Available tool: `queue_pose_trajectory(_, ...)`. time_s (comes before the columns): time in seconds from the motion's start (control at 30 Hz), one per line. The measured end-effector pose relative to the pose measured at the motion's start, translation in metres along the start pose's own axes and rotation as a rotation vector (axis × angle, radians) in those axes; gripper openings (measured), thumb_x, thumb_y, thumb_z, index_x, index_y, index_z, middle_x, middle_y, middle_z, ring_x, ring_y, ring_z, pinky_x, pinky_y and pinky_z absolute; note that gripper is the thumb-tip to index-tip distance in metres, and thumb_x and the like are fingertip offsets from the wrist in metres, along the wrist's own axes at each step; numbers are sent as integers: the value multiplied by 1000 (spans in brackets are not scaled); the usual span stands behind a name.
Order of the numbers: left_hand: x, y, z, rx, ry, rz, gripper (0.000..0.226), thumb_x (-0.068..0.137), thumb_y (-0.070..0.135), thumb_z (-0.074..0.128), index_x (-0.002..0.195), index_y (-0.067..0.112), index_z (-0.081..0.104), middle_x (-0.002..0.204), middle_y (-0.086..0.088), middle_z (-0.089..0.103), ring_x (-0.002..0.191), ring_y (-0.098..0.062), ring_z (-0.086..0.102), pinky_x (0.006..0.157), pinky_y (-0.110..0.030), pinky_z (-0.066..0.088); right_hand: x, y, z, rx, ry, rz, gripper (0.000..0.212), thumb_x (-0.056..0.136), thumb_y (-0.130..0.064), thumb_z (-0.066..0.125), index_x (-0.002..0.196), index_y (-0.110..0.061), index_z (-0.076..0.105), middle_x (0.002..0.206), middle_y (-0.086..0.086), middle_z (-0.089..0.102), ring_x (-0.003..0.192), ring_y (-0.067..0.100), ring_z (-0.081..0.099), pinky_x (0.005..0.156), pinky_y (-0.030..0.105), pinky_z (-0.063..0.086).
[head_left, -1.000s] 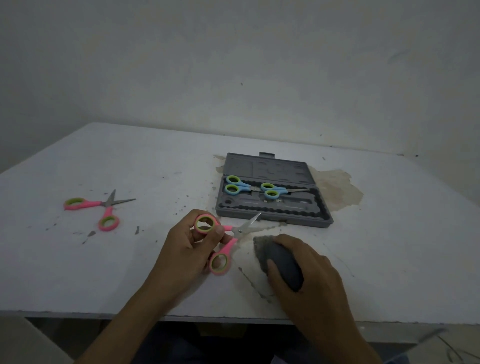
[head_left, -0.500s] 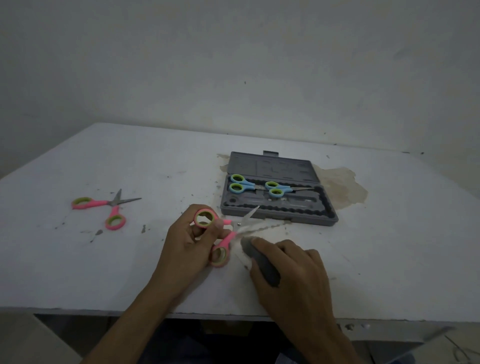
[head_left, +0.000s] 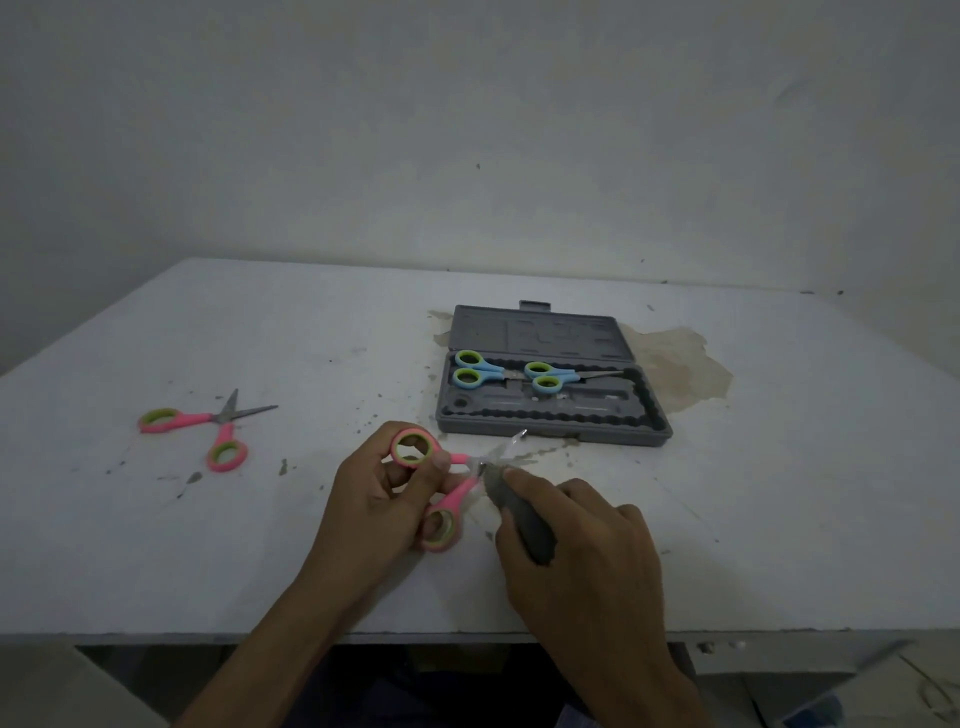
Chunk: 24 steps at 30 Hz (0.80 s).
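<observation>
So the left hand (head_left: 374, 499) has the pink scissors (head_left: 457, 492) just above the table (head_left: 779, 493). Its thumb and fingers are curled round the upper finger ring, and the lower ring sits against the fingers underneath. The blades are spread open and point away from that hand, up and to the right.

The right hand (head_left: 587, 561) is wrapped round a dark grey stone (head_left: 519, 514). The forefinger lies along the top, and the stone's far tip is right at the scissors' pivot, touching the blades as far as I can tell (it's a bit blurry there). The two hands are close, with the scissors bridging the gap between them.

Just beyond the blade tips there's an open grey case (head_left: 550, 434) with two pairs of blue scissors (head_left: 478, 370) lying side by side in it. A second pair of pink scissors (head_left: 218, 421) lies open, well off to the left of the left hand. A brownish stain (head_left: 680, 364) shows past the case on the right.
</observation>
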<state>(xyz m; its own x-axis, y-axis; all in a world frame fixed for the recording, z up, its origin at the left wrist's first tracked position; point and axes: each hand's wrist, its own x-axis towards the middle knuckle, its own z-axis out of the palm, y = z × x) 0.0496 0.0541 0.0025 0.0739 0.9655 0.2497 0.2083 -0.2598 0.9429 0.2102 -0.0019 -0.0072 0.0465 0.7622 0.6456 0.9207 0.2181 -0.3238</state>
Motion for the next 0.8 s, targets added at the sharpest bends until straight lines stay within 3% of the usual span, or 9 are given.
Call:
queue_pose_trajectory(0.13,-2,2,2,-19,-2,8,14,92,18,61,90,4,61,80,-2,74,78,-10,75,68,-21,58,12,-8,0,18,16,40,36,76,-33,63,111,-25,68,69,-4,64,57,15,55,59,26,35)
queue_pose_trajectory(0.23,-3,-1,2,-61,2,-46,17,91,29,62,92,12,60,82,-6,76,81,-19,75,72,-41,60,13,-16,8,14,-38,29,38,78,-33,61,115,-28,61,67,-4,60,55,15,52,57,27,33)
queue_pose_trajectory(0.4,-6,4,5,-20,-19,-47,11,92,28,59,98,19,57,69,0,76,62,-13,73,53,-23,54,2,-13,0,-26,-71,20,37,74,-34,63,110,-29,65,62,-7,56,50,14,49,53,27,32)
queue_pose_trajectory(0.6,-6,4,6,-30,18,-62,16,93,29,58,107,21,55,72,-2,77,66,-16,74,57,-35,60,9,-16,-3,6,-72,-55,37,75,-33,63,112,-31,60,63,-6,56,50,12,46,53,27,33)
queue_pose_trajectory(0.73,-5,2,5,-28,11,-52,19,91,30,58,106,19,55,77,0,78,72,-13,75,56,-24,57,16,-1,-4,-53,-62,50,36,75,-32,61,110,-28,68,62,-6,57,53,8,36,56,26,30)
queue_pose_trajectory(0.8,-5,2,6,-26,15,-50,23,89,35,57,107,20,55,78,-1,78,74,-14,75,60,-31,59,15,-4,-8,-45,-88,6,35,76,-33,61,111,-32,65,64,-7,57,55,8,37,58,26,31)
